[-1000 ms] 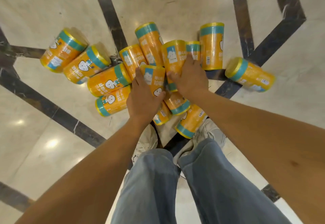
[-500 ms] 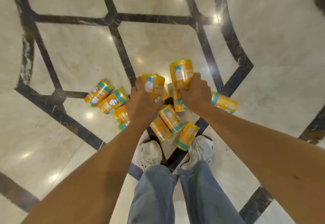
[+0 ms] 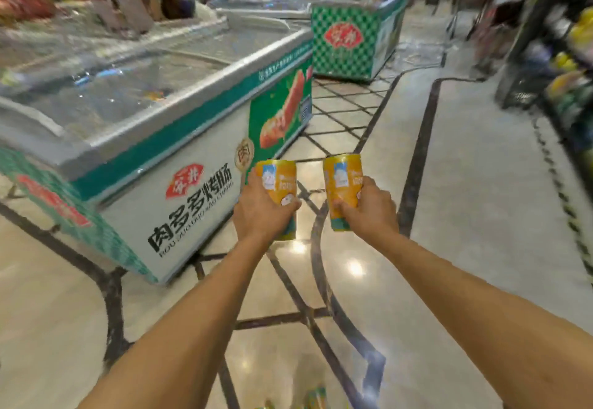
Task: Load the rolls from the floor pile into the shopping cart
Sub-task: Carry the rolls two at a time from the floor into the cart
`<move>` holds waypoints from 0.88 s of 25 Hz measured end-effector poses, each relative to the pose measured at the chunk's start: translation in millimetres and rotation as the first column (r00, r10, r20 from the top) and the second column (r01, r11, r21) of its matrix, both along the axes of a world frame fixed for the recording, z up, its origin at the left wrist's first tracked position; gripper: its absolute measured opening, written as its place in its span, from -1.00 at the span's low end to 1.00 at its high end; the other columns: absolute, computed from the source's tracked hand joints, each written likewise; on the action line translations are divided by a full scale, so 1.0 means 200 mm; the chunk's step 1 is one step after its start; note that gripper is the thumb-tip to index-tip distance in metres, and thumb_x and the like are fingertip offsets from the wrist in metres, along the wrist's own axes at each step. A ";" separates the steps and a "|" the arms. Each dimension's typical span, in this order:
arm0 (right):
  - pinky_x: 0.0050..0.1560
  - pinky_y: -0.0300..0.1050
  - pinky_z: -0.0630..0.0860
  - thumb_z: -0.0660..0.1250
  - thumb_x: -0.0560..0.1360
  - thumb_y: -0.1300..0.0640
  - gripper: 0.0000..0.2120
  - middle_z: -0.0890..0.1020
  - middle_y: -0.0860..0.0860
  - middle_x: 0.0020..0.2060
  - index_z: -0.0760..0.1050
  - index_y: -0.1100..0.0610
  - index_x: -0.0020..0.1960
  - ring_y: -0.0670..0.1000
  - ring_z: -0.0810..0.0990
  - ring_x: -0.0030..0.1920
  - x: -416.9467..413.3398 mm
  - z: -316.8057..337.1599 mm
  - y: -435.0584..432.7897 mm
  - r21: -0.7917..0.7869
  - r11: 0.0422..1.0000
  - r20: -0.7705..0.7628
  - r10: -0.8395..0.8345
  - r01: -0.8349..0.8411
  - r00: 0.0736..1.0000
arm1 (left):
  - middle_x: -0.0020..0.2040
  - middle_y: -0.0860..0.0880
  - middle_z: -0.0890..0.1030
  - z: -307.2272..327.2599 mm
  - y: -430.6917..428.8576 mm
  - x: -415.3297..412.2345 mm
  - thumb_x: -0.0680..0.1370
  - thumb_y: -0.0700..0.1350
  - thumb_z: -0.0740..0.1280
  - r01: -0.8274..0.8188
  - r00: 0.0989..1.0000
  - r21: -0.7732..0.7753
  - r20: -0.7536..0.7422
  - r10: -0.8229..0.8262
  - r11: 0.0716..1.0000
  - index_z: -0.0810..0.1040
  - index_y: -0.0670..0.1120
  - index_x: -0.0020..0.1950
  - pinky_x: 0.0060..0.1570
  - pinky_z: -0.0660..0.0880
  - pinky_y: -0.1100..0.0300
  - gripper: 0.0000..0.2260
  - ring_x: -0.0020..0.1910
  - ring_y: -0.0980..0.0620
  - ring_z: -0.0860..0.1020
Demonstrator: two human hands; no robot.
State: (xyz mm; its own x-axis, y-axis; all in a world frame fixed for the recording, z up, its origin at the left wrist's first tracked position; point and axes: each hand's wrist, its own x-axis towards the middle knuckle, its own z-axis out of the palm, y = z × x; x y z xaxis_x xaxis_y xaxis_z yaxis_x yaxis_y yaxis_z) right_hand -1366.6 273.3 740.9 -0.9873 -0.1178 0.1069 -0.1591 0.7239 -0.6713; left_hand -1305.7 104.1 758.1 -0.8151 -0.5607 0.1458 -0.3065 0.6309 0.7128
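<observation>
My left hand (image 3: 258, 211) grips an orange roll (image 3: 281, 184) with teal bands, held upright in front of me. My right hand (image 3: 372, 208) grips a second orange roll (image 3: 341, 181) the same way, a little to the right. Both rolls are lifted well above the floor. Only the tips of a couple of rolls from the floor pile (image 3: 316, 398) show at the bottom edge. No shopping cart is in view.
A long chest freezer (image 3: 154, 139) with a glass lid stands close on my left. A green checked freezer (image 3: 349, 39) stands further back. Shelves of goods (image 3: 558, 65) line the right side. Marble floor (image 3: 481, 200) with dark inlay lines runs ahead between them.
Both hands have lifted their rolls up off the floor pile. The view has swung up from the floor to the shop aisle, and the pile has dropped to the bottom edge.
</observation>
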 end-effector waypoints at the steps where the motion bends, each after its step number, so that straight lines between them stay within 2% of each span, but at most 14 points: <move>1: 0.11 0.11 0.50 0.37 0.48 -0.08 -0.47 0.57 0.17 0.15 0.35 0.16 0.33 0.22 0.54 0.14 -0.01 0.15 0.05 -0.030 0.999 -0.042 -0.025 0.024 0.999 | 0.24 -0.09 0.52 0.15 0.06 -0.04 0.33 0.11 0.50 0.028 0.999 -0.008 -0.046 -0.029 1.000 0.29 -0.05 0.37 0.10 0.44 0.02 -0.29 0.19 -0.16 0.50; 4: 0.11 0.12 0.53 0.39 0.46 -0.07 -0.52 0.59 0.10 0.13 0.38 0.10 0.29 0.17 0.56 0.11 0.05 0.53 0.22 -0.108 0.984 -0.150 -0.157 0.142 0.976 | 0.25 -0.09 0.50 0.51 0.26 -0.11 0.32 0.13 0.51 0.138 0.983 -0.037 -0.119 -0.142 0.990 0.23 -0.04 0.42 0.13 0.46 0.00 -0.22 0.20 -0.14 0.49; 7: 0.09 0.07 0.53 0.39 0.46 -0.07 -0.56 0.59 0.07 0.11 0.40 0.07 0.25 0.15 0.54 0.12 0.17 0.80 0.44 -0.138 0.947 -0.217 -0.314 0.289 0.924 | 0.26 -0.07 0.49 0.76 0.49 -0.13 0.31 0.13 0.52 0.324 0.919 -0.068 -0.215 -0.331 0.944 0.16 -0.02 0.46 0.16 0.48 -0.04 -0.15 0.21 -0.12 0.48; 12: 0.12 -0.02 0.43 0.39 0.47 -0.07 -0.57 0.59 0.01 0.14 0.40 0.04 0.27 0.10 0.48 0.19 0.60 0.99 0.78 -0.204 0.826 -0.288 -0.563 0.525 0.774 | 0.28 -0.11 0.50 0.98 0.83 0.02 0.35 0.16 0.49 0.557 0.789 -0.085 -0.256 -0.558 0.826 0.17 -0.06 0.48 0.15 0.43 -0.02 -0.17 0.23 -0.15 0.48; 14: 0.11 0.00 0.49 0.39 0.46 -0.09 -0.54 0.58 0.02 0.18 0.40 0.04 0.28 0.09 0.51 0.18 0.87 1.00 0.94 -0.228 0.745 -0.288 -0.667 0.627 0.687 | 0.27 -0.12 0.49 1.01 1.02 0.19 0.38 0.12 0.48 0.679 0.697 -0.053 -0.266 -0.666 0.732 0.18 -0.08 0.47 0.14 0.41 0.01 -0.21 0.24 -0.17 0.47; 16: 0.04 0.01 0.53 0.40 0.44 -0.11 -0.56 0.60 0.03 0.13 0.42 0.04 0.24 0.10 0.56 0.11 1.20 0.99 1.11 -0.244 0.619 -0.295 -0.781 0.747 0.550 | 0.27 -0.11 0.50 1.01 1.23 0.40 0.38 0.10 0.49 0.793 0.582 -0.020 -0.269 -0.767 0.609 0.22 -0.07 0.45 0.13 0.41 0.03 -0.25 0.23 -0.17 0.46; 19: -0.08 -0.09 0.44 0.40 0.45 -0.11 -0.58 0.61 0.01 0.05 0.42 0.04 0.21 0.10 0.55 0.09 1.77 1.01 1.31 -0.220 0.430 -0.285 -0.887 0.876 0.363 | 0.22 -0.10 0.53 1.00 1.57 0.81 0.35 0.10 0.51 0.915 0.393 0.022 -0.266 -0.880 0.402 0.29 -0.07 0.38 0.10 0.42 0.01 -0.29 0.19 -0.17 0.49; 22: -0.01 -0.04 0.49 0.40 0.44 -0.13 -0.57 0.62 0.02 0.04 0.41 0.04 0.22 0.10 0.56 0.08 2.42 1.06 1.44 -0.212 0.231 -0.307 -0.938 0.950 0.160 | 0.18 -0.08 0.54 1.02 1.89 1.37 0.33 0.14 0.52 0.990 0.141 0.042 -0.261 -0.955 0.135 0.27 -0.06 0.37 0.10 0.46 -0.01 -0.26 0.16 -0.16 0.51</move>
